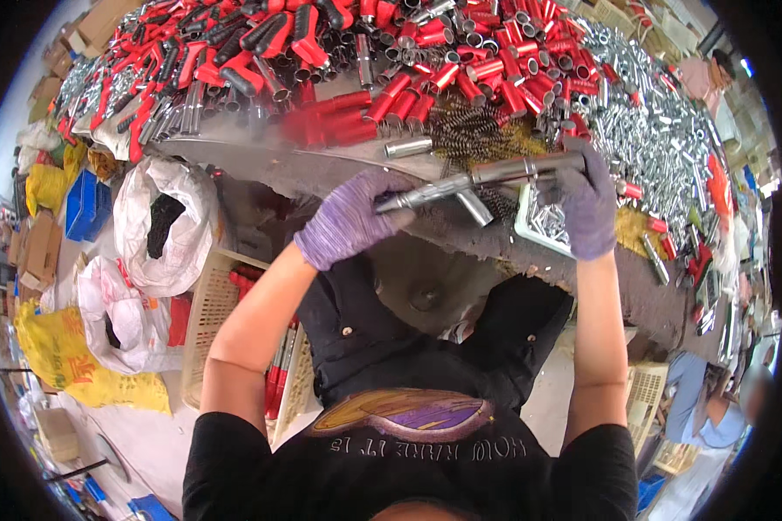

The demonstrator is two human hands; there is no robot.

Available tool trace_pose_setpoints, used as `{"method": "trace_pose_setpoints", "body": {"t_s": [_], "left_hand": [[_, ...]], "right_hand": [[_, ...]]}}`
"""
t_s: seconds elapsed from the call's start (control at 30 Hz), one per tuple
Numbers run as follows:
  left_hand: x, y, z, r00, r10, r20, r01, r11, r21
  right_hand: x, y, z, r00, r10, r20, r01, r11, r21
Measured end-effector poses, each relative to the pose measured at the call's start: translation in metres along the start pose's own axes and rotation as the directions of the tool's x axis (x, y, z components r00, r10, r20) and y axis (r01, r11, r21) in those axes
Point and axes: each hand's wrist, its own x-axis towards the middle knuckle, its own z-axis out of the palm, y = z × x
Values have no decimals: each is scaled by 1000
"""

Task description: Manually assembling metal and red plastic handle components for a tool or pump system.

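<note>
My left hand (349, 219), in a purple knit glove, is closed round the left end of a long silver metal rod (443, 188). A wider shiny tube (521, 168) forms its right part, and my right hand (589, 208), in a matching glove with grey fingers, grips that end. The rod runs roughly level over the table's near edge. Just below it is a short silver tube (474, 208); I cannot tell whether the two touch. Beside my right hand stands a pale tray (523, 227) of small metal parts. Dark coil springs (471, 130) lie beyond the rod.
Red tubes (513, 69), red-and-black handles (261, 43) and loose silver parts (643, 104) are heaped across the table. On the left are white sacks (135, 326), a beige plastic crate (220, 304) and a blue bin (87, 206). Another person (708, 412) sits at the lower right.
</note>
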Motion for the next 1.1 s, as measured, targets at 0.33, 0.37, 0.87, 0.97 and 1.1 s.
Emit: {"method": "trace_pose_setpoints", "body": {"t_s": [0.33, 0.37, 0.87, 0.97, 1.1], "left_hand": [[-22, 44, 73, 808, -417, 416, 291, -331, -898], [-21, 53, 82, 802, -414, 430, 306, -333, -892], [-22, 109, 135, 870, -192, 455, 483, 139, -865], [-21, 104, 138, 838, -182, 515, 529, 39, -848], [-23, 102, 137, 833, -187, 520, 539, 66, -840]], "right_hand": [[-4, -23, 18, 921, 259, 292, -232, 965, -124], [-4, -19, 17, 946, 238, 220, -179, 950, -256], [-65, 0, -4, 990, 64, 128, -14, 932, -361], [-64, -1, -10, 986, 113, 126, -56, 922, -384], [-57, 1, -28, 960, 112, 256, 28, 872, -489]]}}
